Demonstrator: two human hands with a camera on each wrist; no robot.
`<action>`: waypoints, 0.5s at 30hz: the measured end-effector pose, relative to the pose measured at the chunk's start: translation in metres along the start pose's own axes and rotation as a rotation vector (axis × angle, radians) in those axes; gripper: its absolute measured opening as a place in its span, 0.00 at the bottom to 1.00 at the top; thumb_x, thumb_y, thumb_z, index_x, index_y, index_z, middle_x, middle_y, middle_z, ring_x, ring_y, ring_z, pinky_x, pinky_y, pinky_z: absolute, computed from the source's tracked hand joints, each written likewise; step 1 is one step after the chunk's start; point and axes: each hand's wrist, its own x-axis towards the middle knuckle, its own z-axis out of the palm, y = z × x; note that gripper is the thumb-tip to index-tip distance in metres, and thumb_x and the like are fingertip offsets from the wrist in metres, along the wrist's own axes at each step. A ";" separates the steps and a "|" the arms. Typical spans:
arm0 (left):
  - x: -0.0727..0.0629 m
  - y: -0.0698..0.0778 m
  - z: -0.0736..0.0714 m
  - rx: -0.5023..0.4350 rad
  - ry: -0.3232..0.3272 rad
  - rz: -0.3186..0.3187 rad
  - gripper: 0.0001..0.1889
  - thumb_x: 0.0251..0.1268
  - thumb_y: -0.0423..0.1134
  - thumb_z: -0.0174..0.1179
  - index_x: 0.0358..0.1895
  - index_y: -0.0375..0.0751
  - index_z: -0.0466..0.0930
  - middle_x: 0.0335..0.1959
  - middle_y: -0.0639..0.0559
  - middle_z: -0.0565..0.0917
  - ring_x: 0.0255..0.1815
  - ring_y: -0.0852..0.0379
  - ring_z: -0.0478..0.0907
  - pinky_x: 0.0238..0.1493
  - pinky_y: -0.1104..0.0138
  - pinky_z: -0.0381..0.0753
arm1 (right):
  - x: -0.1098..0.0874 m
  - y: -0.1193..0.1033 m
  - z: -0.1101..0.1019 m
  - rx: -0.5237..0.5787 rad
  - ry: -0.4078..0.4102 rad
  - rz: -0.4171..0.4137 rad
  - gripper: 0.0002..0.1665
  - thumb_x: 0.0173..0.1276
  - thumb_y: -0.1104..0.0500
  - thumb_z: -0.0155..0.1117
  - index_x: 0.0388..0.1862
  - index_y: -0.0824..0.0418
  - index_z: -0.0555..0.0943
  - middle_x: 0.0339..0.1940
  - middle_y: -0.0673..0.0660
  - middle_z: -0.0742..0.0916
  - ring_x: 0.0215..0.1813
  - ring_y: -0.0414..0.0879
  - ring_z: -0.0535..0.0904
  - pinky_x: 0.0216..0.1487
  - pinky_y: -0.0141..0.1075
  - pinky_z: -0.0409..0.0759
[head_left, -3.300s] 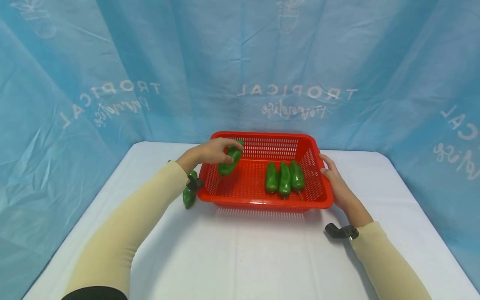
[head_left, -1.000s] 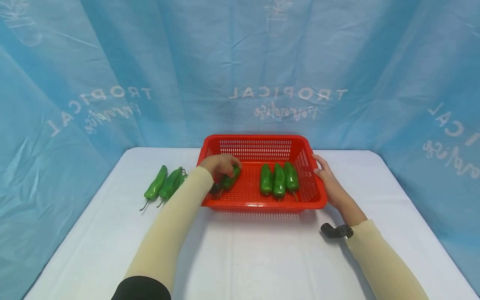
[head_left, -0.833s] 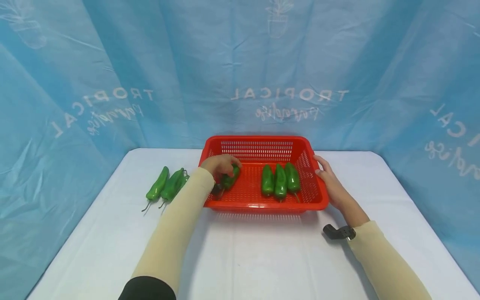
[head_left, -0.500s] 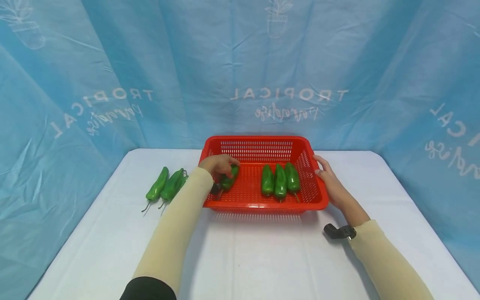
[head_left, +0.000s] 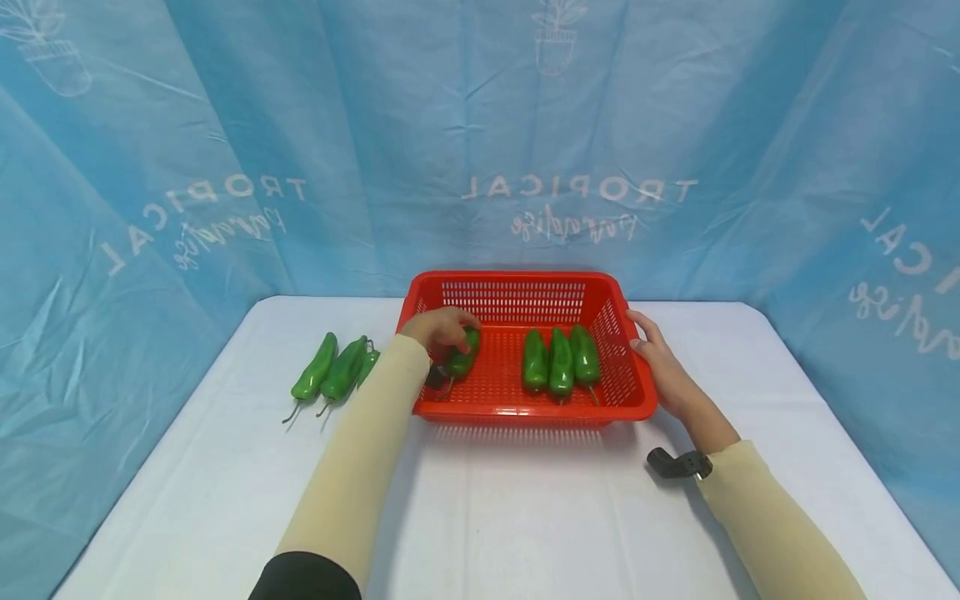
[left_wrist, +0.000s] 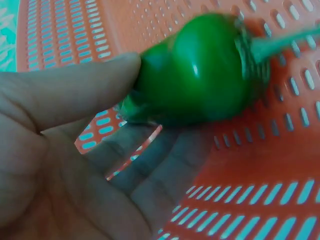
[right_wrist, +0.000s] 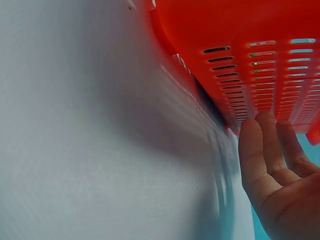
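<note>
In the head view, my left hand (head_left: pixel 444 327) is inside the left part of the red plastic basket (head_left: pixel 517 412). It pinches a long green chili pepper (head_left: pixel 462 360), with the stem toward me. Close up in the left wrist view, the thumb lies on one side of the pepper (left_wrist: pixel 195 75) and the fingers run beneath it. Three more green peppers (head_left: pixel 560 367) lie side by side in the basket's right part. At the right end my right hand (head_left: pixel 666 365) touches the basket; its nearly straight fingers (right_wrist: pixel 251 150) rest against the outer wall in the right wrist view.
Left of the basket, several green peppers (head_left: pixel 343 371) lie on the white tablecloth (head_left: pixel 480 508), partly hidden by the left sleeve. A blue printed curtain (head_left: pixel 390 125) hangs behind and at both sides.
The left hand has lowered the pepper from near the basket's rim into its left part. Recently the pepper has shifted only slightly. The right hand has stayed at the basket's right end.
</note>
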 end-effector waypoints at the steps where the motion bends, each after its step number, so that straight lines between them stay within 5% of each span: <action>1: 0.001 -0.002 -0.001 0.005 0.004 0.008 0.29 0.64 0.31 0.60 0.69 0.51 0.72 0.69 0.43 0.69 0.62 0.45 0.72 0.64 0.53 0.79 | 0.000 0.000 0.000 -0.002 -0.001 0.001 0.38 0.77 0.54 0.36 0.81 0.41 0.40 0.78 0.65 0.57 0.55 0.36 0.76 0.49 0.31 0.85; 9: 0.002 -0.006 -0.002 -0.082 -0.048 0.017 0.28 0.64 0.35 0.64 0.68 0.53 0.74 0.68 0.44 0.70 0.65 0.45 0.69 0.60 0.55 0.82 | 0.002 0.001 0.001 -0.013 0.010 0.007 0.38 0.77 0.54 0.38 0.81 0.39 0.41 0.78 0.63 0.57 0.56 0.36 0.75 0.49 0.32 0.85; 15: 0.004 -0.006 0.000 -0.059 -0.055 0.027 0.29 0.62 0.36 0.67 0.67 0.55 0.75 0.68 0.46 0.71 0.65 0.46 0.69 0.60 0.56 0.82 | 0.002 0.003 0.001 -0.011 0.014 0.007 0.37 0.77 0.54 0.36 0.81 0.39 0.41 0.78 0.64 0.58 0.55 0.36 0.76 0.49 0.31 0.85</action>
